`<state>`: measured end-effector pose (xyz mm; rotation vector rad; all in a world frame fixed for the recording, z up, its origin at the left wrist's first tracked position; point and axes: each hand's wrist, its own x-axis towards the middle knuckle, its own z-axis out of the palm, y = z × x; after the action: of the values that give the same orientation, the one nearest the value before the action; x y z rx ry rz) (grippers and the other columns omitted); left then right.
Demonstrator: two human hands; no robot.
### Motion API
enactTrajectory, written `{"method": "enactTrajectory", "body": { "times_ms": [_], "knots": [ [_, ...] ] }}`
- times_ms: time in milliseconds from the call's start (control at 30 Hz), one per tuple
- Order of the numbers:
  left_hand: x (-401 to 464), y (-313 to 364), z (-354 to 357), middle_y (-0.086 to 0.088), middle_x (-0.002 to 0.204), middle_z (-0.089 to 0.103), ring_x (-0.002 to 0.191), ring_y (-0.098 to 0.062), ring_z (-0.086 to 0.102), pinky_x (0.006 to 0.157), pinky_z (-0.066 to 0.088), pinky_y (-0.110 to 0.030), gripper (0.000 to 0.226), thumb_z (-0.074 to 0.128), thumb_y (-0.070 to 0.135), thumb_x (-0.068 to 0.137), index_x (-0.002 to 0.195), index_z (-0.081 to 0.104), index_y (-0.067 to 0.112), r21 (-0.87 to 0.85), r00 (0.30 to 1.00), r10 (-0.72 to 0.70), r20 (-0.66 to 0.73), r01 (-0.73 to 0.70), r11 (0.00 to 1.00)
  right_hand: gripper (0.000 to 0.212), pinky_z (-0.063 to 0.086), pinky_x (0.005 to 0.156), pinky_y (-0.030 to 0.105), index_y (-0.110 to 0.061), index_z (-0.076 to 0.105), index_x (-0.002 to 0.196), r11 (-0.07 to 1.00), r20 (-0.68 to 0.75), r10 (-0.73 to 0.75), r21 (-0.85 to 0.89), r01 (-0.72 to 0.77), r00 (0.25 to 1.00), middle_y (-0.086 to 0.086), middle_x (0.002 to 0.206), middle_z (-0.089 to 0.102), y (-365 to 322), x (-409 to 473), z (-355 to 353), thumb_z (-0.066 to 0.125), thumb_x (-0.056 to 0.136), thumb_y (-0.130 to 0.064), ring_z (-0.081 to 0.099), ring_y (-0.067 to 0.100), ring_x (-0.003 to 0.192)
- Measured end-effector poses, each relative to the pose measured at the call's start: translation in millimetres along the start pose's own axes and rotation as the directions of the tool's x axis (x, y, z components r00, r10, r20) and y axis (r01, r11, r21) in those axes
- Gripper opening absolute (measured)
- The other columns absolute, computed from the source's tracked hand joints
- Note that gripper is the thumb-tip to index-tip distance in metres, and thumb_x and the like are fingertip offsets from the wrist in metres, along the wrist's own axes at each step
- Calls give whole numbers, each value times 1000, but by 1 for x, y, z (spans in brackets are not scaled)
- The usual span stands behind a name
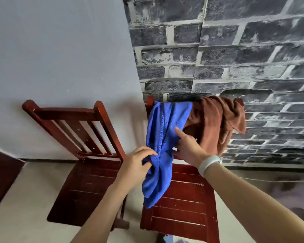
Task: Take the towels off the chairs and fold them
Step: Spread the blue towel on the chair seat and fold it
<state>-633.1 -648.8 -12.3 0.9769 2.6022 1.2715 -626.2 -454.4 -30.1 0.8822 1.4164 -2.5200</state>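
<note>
Blue towel: ribbed matt cloth; brown towel: plush matt cloth; chairs: red-brown lacquered wood, scuffed; wall: rough brick-look; wristband: smooth plastic

I see two red-brown wooden chairs. The right chair carries a blue towel and a brown towel over its backrest, the brown one beyond my right fingers. The left chair stands beside my left fingers.
</note>
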Motion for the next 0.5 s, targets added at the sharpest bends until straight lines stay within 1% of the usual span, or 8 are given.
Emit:
{"method": "enactTrajectory", "body": {
  "times_ms": [100, 167, 233, 300, 333, 400, 433, 500],
  "knots": [
    [-12, 0, 3, 11, 97, 61, 89, 1, 57, 78, 42, -6, 39, 54, -11, 66, 95, 69, 11, 10, 997, -12, -73, 13, 1000, 7, 52, 70, 33, -9, 59, 92, 974, 38, -190, -115, 194, 981, 5, 81, 67, -15, -2, 21, 52, 89, -9, 62, 22, 83],
    [-11, 3, 1, 4, 97, 63, 86, 5, 56, 74, 43, -7, 42, 56, -15, 68, 99, 68, 11, -8, 985, -44, -170, 43, 999, 16, 47, 79, 41, -6, 55, 90, 919, 39, -323, -228, 323, 946, 12, 85, 58, -38, -8, 40, 61, 80, -17, 55, 23, 86],
    [-5, 12, -7, 5, 98, 64, 85, 12, 56, 76, 44, -6, 45, 54, -16, 72, 103, 67, 13, -92, 963, -130, -234, 111, 990, 32, 41, 74, 39, -7, 51, 87, 861, 83, -404, -301, 409, 911, 10, 86, 48, -65, -19, 56, 63, 67, -29, 47, 21, 80],
    [5, 25, -17, 8, 93, 67, 83, 9, 60, 76, 46, -9, 43, 47, -17, 75, 102, 67, 11, -337, 925, -300, -232, 213, 917, 38, 42, 74, 39, 0, 52, 84, 837, 156, -450, -268, 477, 879, 12, 85, 49, -91, -35, 63, 63, 64, -29, 49, 23, 79],
    [11, 34, -22, 6, 87, 69, 80, 2, 63, 72, 49, -11, 40, 45, -15, 76, 99, 67, 9, -532, 905, -384, -184, 237, 813, 33, 45, 75, 37, 1, 54, 84, 838, 184, -462, -231, 495, 868, 15, 81, 53, -103, -45, 63, 64, 67, -26, 54, 24, 78],
    [21, 50, -28, -4, 78, 71, 77, -15, 67, 67, 53, -21, 24, 48, -4, 77, 90, 65, 6, -855, 878, -477, -26, 228, 466, 11, 53, 71, 29, -1, 60, 81, 839, 257, -484, -133, 527, 836, 11, 74, 66, -117, -64, 54, 57, 82, -11, 64, 21, 71],
    [24, 57, -28, -7, 77, 70, 75, -20, 68, 67, 55, -27, 14, 50, 5, 82, 87, 62, 5, -926, 860, -506, 68, 243, 288, 10, 54, 68, 27, -4, 62, 81, 838, 299, -488, -103, 536, 820, 6, 72, 69, -119, -74, 46, 54, 85, -6, 65, 17, 69],
    [31, 60, -19, -12, 78, 70, 74, -24, 69, 73, 56, -39, 19, 50, 21, 90, 88, 58, 5, -928, 770, -550, 323, 373, -23, 8, 52, 73, 27, -8, 63, 85, 817, 339, -491, -138, 559, 802, 5, 80, 68, -111, -87, 26, 57, 80, -8, 64, 15, 75]
  ]
}}
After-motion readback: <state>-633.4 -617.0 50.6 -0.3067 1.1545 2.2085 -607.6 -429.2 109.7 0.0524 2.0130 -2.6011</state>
